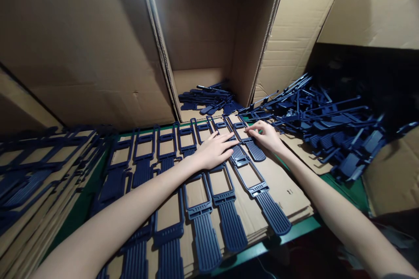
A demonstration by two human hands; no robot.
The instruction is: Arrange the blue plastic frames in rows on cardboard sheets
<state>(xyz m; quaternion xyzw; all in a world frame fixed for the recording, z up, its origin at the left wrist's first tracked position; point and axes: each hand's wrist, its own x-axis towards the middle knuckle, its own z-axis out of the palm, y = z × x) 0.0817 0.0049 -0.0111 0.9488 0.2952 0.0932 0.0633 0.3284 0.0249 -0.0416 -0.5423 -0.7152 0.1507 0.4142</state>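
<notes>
We saw dark blue plastic parts laid flat in two rows on stacked cardboard (288, 183), side by side with their long ribbed paddles pointing toward us. Each had an open rectangular window, bare cardboard showing through it. In the near row, the rightmost part (274, 214) lay slanted, its far end up and to the left, with a slotted bar between window and round-ended paddle; we could see the next part (232, 226) just beside it at a similar slant. In the far row, we saw the end part (256, 151) on the right, its shorter ribbed paddle uncovered and its window partly hidden.
</notes>
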